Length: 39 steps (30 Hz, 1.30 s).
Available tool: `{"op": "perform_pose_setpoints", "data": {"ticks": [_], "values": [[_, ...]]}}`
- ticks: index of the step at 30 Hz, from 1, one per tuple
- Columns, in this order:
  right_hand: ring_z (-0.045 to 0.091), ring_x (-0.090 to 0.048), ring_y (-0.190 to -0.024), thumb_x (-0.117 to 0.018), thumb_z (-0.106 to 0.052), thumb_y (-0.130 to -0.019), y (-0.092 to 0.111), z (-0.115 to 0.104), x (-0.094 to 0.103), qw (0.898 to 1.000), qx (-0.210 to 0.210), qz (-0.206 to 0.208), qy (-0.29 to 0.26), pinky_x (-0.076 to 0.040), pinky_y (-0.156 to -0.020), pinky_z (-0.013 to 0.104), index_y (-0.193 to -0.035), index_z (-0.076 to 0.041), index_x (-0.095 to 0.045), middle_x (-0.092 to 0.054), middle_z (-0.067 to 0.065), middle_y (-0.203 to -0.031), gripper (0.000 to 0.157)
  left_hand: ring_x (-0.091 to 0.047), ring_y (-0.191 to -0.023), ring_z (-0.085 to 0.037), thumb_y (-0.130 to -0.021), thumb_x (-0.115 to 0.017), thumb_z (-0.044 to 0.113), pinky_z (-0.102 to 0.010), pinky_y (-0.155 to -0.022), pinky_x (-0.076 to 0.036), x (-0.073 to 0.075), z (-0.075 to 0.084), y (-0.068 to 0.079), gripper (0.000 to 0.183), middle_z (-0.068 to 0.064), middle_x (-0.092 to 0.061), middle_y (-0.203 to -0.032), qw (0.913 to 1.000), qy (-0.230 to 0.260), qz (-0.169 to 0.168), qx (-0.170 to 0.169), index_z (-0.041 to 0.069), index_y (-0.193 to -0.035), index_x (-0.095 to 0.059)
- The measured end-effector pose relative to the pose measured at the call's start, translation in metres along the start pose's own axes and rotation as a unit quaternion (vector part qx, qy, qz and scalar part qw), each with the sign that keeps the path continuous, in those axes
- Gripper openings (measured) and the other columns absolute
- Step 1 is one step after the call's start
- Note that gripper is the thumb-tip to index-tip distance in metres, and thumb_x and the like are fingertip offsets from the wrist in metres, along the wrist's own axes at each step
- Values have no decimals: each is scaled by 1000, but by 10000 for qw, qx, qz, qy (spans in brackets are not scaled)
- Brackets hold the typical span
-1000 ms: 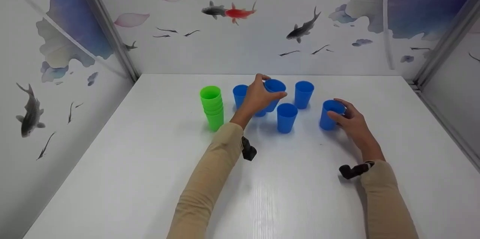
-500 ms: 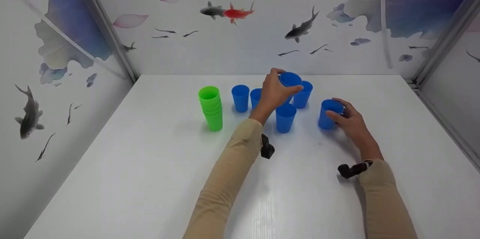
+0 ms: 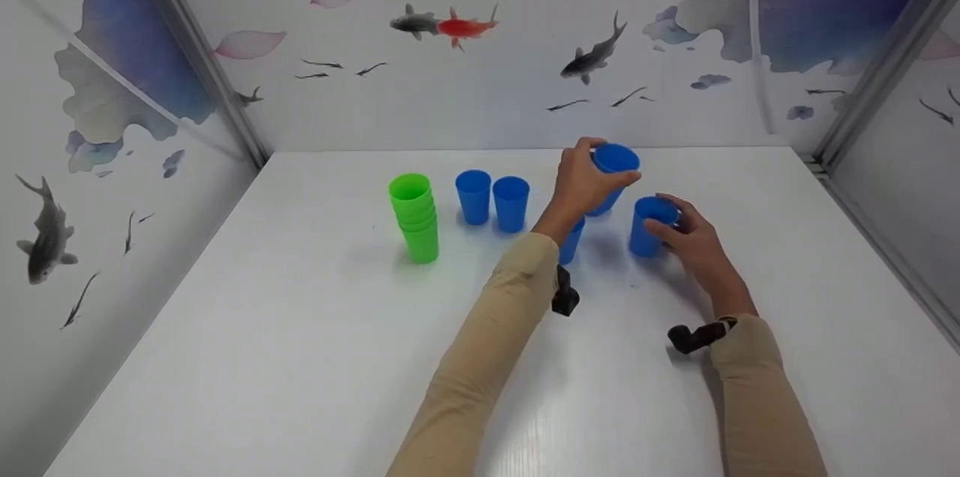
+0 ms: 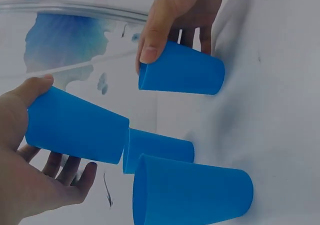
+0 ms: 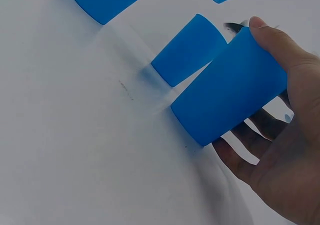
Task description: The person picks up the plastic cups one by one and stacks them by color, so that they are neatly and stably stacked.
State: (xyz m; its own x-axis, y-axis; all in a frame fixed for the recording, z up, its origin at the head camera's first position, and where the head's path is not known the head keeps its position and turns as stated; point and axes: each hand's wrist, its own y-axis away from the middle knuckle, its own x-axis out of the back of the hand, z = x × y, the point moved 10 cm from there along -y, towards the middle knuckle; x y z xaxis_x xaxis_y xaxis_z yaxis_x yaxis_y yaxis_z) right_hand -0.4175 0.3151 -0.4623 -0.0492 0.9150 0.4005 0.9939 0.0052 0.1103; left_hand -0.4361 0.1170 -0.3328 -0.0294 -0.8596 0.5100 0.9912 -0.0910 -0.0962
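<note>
My left hand (image 3: 585, 181) holds a blue plastic cup (image 3: 618, 157) near its rim, raised above the table. In the left wrist view this cup (image 4: 75, 127) is gripped between thumb and fingers, its base close to the rim of a standing blue cup (image 4: 162, 147). My right hand (image 3: 697, 244) grips another blue cup (image 3: 645, 233), which stands upright on the table; the right wrist view shows thumb and fingers around this cup (image 5: 230, 87). A nearer blue cup (image 3: 573, 243) is partly hidden behind my left wrist.
Two more blue cups (image 3: 473, 197) stand side by side toward the back left. Left of them rises a stack of nested green cups (image 3: 421, 226). The white table (image 3: 262, 342) meets printed wall panels (image 3: 480, 102) at its back and sides.
My left hand has carried its blue cup rightward, from over the left-hand blue cups to over the back right one. The right hand keeps its grip on its cup in place.
</note>
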Motion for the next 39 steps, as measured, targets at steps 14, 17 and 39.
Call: {"op": "perform_pose_setpoints", "data": {"ticks": [14, 17, 39], "values": [[42, -20, -154, -62, -66, -87, -6, -5, -5, 9999, -129, -20, 5, -28, -122, 56, -162, -26, -11, -14, 16, -169, 99, -54, -135, -21, -86, -77, 44, -36, -108, -51, -35, 21, 6, 70, -6, -51, -148, 9991, 334, -174, -202, 20, -145, -47], [42, -21, -154, -63, -65, -86, -6, -4, -5, 9999, -127, -26, 14, -28, -122, 55, -162, -26, -11, -15, 16, -169, 100, -53, -136, -21, -86, -77, 43, -36, -109, -50, -41, 21, 7, 71, -5, -50, -150, 9988, 376, -278, -175, 20, -146, -47], [40, -22, -154, -64, -68, -84, -2, 3, 1, 10000, -77, 10, -25, -29, -121, 55, -162, -23, -7, -18, 17, -168, 107, -55, -133, -21, -88, -77, 32, -32, -105, -52, -60, 9, 9, 68, -7, -56, -144, 9958, 668, -590, -230, 17, -146, -46]]}}
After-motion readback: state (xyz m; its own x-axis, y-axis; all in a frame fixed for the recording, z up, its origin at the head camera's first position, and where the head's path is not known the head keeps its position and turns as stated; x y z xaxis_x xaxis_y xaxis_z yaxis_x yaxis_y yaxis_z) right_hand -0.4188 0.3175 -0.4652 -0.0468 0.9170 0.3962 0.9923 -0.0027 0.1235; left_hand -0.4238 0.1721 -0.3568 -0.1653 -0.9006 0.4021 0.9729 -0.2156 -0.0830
